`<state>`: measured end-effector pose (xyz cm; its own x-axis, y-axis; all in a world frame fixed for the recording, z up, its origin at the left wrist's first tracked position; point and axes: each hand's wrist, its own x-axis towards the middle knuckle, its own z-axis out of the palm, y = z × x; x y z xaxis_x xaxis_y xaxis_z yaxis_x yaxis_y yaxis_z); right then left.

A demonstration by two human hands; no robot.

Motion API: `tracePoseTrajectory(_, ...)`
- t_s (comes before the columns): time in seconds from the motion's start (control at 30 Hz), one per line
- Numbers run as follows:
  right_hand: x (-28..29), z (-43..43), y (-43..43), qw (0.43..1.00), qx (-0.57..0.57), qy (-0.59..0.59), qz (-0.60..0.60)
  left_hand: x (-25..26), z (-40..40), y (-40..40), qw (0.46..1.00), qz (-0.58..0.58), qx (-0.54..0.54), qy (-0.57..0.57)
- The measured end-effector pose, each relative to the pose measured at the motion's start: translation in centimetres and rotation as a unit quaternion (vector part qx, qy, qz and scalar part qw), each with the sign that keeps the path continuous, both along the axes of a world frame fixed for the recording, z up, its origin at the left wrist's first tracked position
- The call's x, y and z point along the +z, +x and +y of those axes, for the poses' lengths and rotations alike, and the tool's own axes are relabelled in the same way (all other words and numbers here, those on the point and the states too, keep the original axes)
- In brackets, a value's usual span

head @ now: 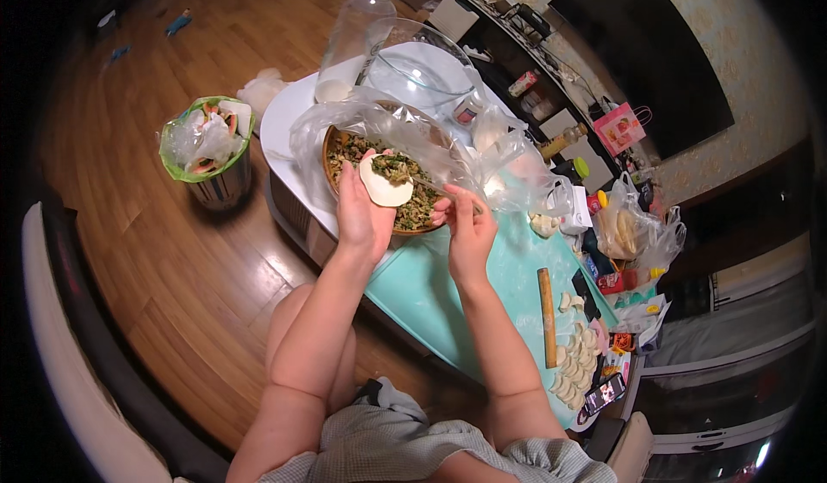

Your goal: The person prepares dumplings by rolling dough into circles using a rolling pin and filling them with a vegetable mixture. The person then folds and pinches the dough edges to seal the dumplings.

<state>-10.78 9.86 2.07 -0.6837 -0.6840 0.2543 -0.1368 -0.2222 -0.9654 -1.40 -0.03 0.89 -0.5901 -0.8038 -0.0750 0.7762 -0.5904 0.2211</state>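
A round dumpling wrapper (386, 195) rests on the palm and fingers of my left hand (362, 215). A mound of chopped green and brown filling (394, 167) lies on its upper part. My right hand (470, 234) grips the handle of a thin utensil (431, 186), whose tip meets the filling and is hidden by it. Both hands are over a brown bowl (328, 163) of the same chopped mixture, partly covered by a clear plastic bag (310, 131). Right of the bowl, a turquoise mat (423, 289) carries a wooden rolling pin (547, 318) and rows of folded dumplings (577, 363).
A large clear bottle (355, 37) and a glass bowl (420, 72) stand behind the filling. Plastic bags (517, 163), a dough lump (544, 224) and jars crowd the far edge. A phone (605, 394) lies beside the dumplings. A full trash bin (216, 182) stands on the floor, left.
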Motion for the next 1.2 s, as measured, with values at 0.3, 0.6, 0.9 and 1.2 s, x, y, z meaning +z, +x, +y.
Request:
tracePoseTrajectory(0.3,-1.3,1.4,0.5,0.905,-0.032,-0.034,0.422,0.0,-0.1,-0.1,1.0,0.002,0.001,0.017)
tracePoseTrajectory(0.6,-1.0,2.0,0.8,0.911,-0.03,-0.069,0.405,0.1,-0.1,-0.1,1.0,-0.003,-0.008,0.002)
tracePoseTrajectory(0.9,-0.7,2.9,1.1,0.916,-0.027,-0.031,0.399,0.0,-0.1,0.1,1.0,-0.003,-0.01,-0.001)
tracePoseTrajectory(1.2,-0.5,2.4,1.5,0.924,-0.01,-0.025,0.38,-0.1,-0.1,0.0,1.0,0.001,-0.009,0.01)
